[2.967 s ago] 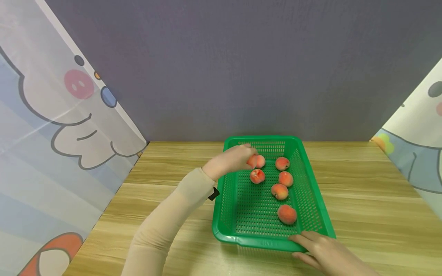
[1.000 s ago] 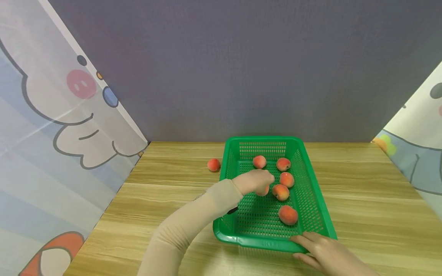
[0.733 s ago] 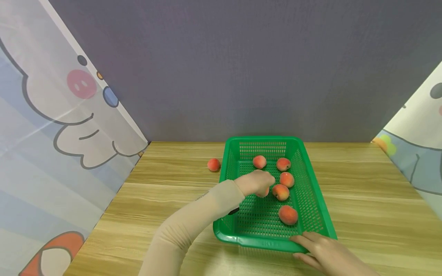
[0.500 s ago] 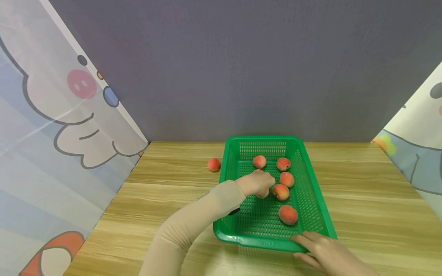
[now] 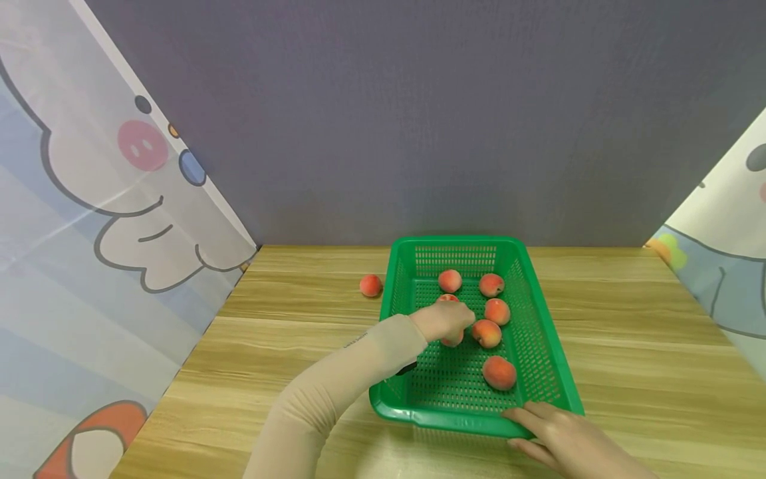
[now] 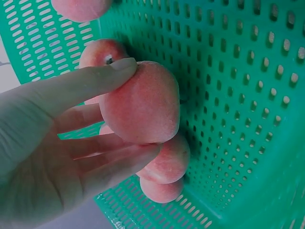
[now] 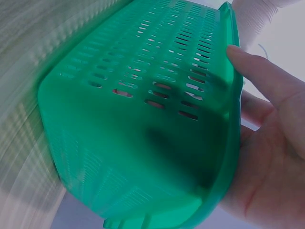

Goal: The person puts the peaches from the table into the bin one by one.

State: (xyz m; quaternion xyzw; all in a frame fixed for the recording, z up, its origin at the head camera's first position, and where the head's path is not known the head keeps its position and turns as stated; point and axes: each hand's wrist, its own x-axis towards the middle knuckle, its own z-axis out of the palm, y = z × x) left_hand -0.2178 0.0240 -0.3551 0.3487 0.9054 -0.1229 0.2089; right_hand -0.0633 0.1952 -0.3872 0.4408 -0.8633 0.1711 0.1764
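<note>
My left hand (image 5: 444,320) reaches into a green plastic basket (image 5: 391,416) and holds a peach (image 6: 143,105) between thumb and fingertips. In the head view the hand covers most of this peach, with red skin showing above and below it. Several other peaches lie in the basket, among them one at the back left (image 5: 450,281) and one near the front right (image 5: 499,373). My right hand (image 5: 559,432) grips the basket's front right rim; the right wrist view shows its thumb (image 7: 252,67) on the outer side.
A single peach (image 5: 370,285) sits on the wooden table (image 5: 287,319), just left of the basket. Behind the table rises a plain grey wall (image 5: 383,133). Cartoon-printed sheets (image 5: 78,233) hang at both sides.
Three seconds ago my left hand held a peach at the basket's back left; one now rests on the table. The hand is back in the basket holding another peach. My right hand stays put.
</note>
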